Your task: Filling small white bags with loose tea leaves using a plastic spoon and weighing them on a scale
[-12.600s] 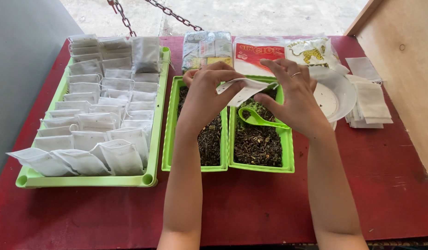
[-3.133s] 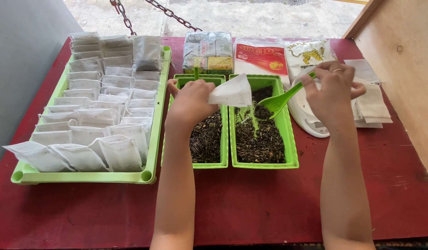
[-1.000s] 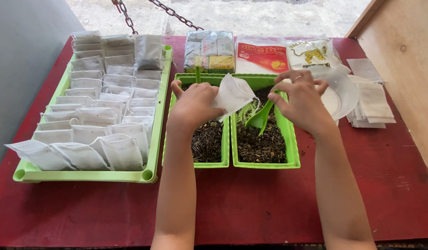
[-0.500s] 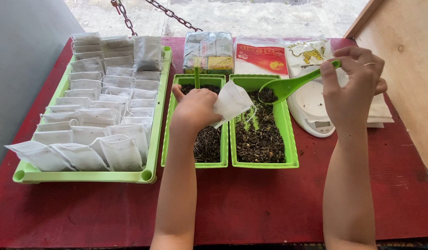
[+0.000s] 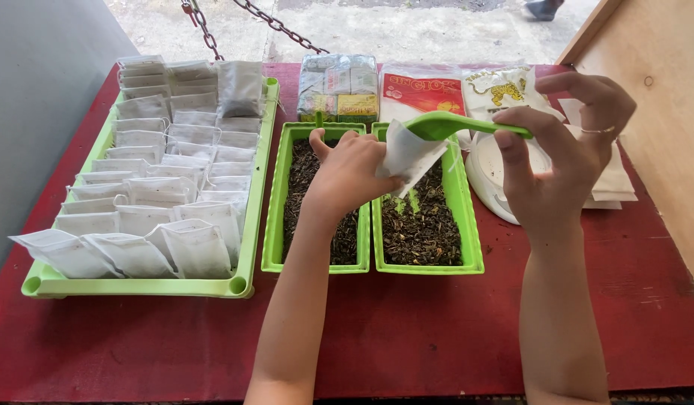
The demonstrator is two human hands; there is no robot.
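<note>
White, thin, papery sachet (image 5: 408,156) sits pinched at its near edge between the thumb and fingers of the left hand (image 5: 347,176), mouth turned to the right, held above the right-hand green tub (image 5: 471,225). Right hand (image 5: 564,154) closed in a pinch on the handle of a green plastic scoop (image 5: 456,126); the scoop's bowl rests at the sachet's mouth, touching or just over it, cannot tell which. Ring on one finger of the right hand. Both narrow rectangular tubs, the left one (image 5: 273,217) included, hold dark, coarse, dry loose leaf. Left of them a large green tray (image 5: 137,287) carries rows of filled white sachets, soft and slightly puffed, overlapping. Far side: wrapped packets (image 5: 338,86), one red, one pale. A white round dish (image 5: 491,180) lies right of the tubs, with flat empty sachets beyond. Table (image 5: 407,330) is red, matt, scuffed. Grey wall left, pale wooden panel right, concrete ground and a chain far.
</note>
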